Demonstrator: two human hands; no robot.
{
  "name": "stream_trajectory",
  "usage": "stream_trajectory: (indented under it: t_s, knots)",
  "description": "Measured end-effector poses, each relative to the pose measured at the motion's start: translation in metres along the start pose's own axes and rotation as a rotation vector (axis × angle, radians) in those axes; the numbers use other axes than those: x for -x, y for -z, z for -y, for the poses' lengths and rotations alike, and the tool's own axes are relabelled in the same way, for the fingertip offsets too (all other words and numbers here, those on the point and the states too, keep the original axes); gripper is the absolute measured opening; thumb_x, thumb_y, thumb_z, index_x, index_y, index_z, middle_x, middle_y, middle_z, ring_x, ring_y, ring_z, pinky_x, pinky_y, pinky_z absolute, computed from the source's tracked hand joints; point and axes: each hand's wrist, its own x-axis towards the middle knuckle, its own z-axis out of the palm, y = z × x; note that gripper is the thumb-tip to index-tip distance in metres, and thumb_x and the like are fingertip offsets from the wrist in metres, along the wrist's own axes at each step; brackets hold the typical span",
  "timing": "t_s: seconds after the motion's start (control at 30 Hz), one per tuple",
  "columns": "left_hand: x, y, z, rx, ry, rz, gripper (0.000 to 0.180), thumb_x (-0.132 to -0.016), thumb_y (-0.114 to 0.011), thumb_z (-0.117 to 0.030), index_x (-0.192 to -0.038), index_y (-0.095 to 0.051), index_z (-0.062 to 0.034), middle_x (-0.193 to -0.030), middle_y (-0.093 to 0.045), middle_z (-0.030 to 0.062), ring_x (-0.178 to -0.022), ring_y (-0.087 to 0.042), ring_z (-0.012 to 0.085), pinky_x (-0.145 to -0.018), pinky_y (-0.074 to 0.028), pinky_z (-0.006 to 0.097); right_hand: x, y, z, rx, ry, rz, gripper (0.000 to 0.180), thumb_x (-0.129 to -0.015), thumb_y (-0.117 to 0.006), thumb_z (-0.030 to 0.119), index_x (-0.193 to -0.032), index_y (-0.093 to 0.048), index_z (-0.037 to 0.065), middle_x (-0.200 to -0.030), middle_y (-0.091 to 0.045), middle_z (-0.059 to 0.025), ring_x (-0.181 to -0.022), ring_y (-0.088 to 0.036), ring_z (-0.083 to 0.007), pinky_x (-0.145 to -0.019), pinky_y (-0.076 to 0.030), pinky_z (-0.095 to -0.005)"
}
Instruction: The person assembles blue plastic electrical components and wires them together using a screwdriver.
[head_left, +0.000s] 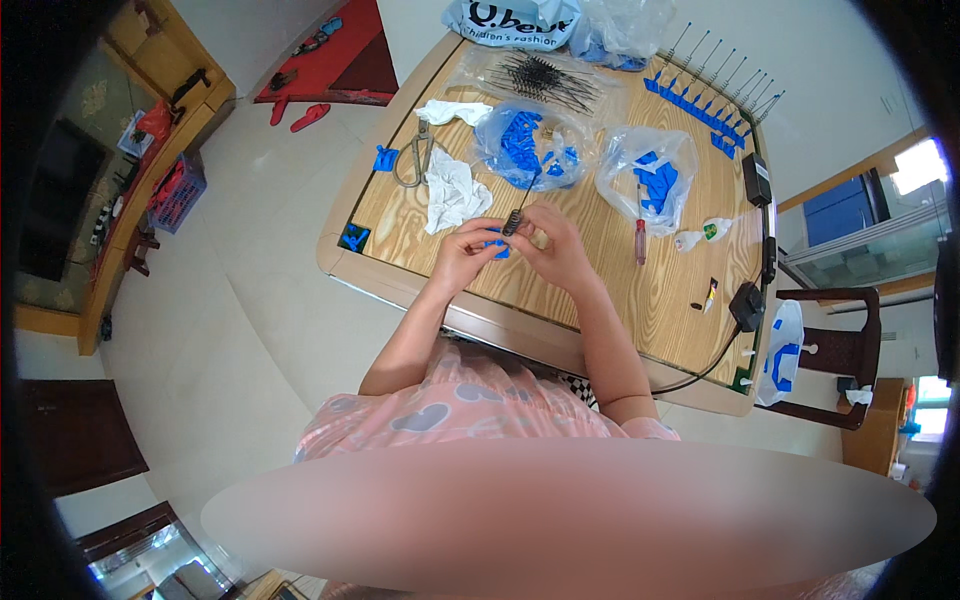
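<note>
Both hands meet over the near part of the wooden table. My left hand [464, 258] is closed, its fingertips pinching a small blue piece [499, 248], mostly covered by the fingers. My right hand [553, 248] closes round a black coil spring [512, 222] with a thin dark rod sticking up from it. The spring's lower end is near the blue piece; whether they are joined I cannot tell. Just beyond the hands lies a clear plastic bag of blue pieces [520, 140]. White cloth [457, 196] lies to the left, beside scissors [414, 160].
A second bag of blue pieces [658, 187] and a red-handled screwdriver [640, 243] lie to the right. Black spring rods [545, 80] are piled at the back. A blue strip [695, 112] holds several upright rods at the far right. A black adapter [746, 306] with a cable sits near the right edge.
</note>
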Motion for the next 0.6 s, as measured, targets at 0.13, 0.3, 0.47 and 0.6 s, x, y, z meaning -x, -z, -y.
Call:
stream_trajectory:
  t_s: [0.13, 0.3, 0.47, 0.6]
  knots:
    - [0.0003, -0.0004, 0.0032, 0.014, -0.022, -0.005, 0.016, -0.077, -0.060, 0.009, -0.092, -0.063, 0.0051, -0.114, -0.053, 0.0111, -0.086, -0.062, 0.0176, -0.071, -0.055, 0.026, 0.0017, -0.0014, -0.0036, 0.012, 0.025, 0.017, 0.021, -0.067, -0.069, 0.006, -0.084, -0.058, 0.004, -0.072, -0.055, -0.0068, -0.068, -0.052, -0.0233, -0.067, -0.039, -0.0337]
    - [-0.0001, 0.0010, 0.0032, -0.019, -0.018, -0.002, 0.015, -0.077, -0.060, 0.008, -0.091, -0.063, 0.0044, -0.113, -0.053, 0.0111, -0.085, -0.062, 0.0166, -0.070, -0.055, 0.026, 0.0011, -0.0006, -0.0018, -0.014, 0.002, -0.004, 0.019, -0.067, -0.069, 0.007, -0.082, -0.056, 0.004, -0.071, -0.054, -0.0066, -0.069, -0.052, -0.0233, -0.066, -0.038, -0.0339]
    - [0.0004, 0.0001, 0.0030, -0.017, -0.024, -0.014, 0.014, -0.076, -0.060, 0.009, -0.089, -0.063, 0.0049, -0.113, -0.054, 0.0113, -0.084, -0.062, 0.0165, -0.069, -0.055, 0.026, 0.0022, 0.0003, -0.0014, 0.005, 0.034, 0.001, 0.019, -0.067, -0.068, 0.007, -0.081, -0.055, 0.005, -0.072, -0.055, -0.0067, -0.070, -0.052, -0.0239, -0.067, -0.038, -0.0342]
    - [0.0008, 0.0002, 0.0070, -0.052, -0.022, -0.021, 0.015, -0.076, -0.060, 0.009, -0.091, -0.063, 0.0051, -0.112, -0.054, 0.0116, -0.085, -0.062, 0.0170, -0.068, -0.055, 0.026, 0.0012, 0.0019, 0.0015, 0.039, 0.060, 0.042, 0.020, -0.066, -0.068, 0.007, -0.082, -0.056, 0.005, -0.073, -0.055, -0.0060, -0.072, -0.052, -0.0242, -0.070, -0.037, -0.0350]
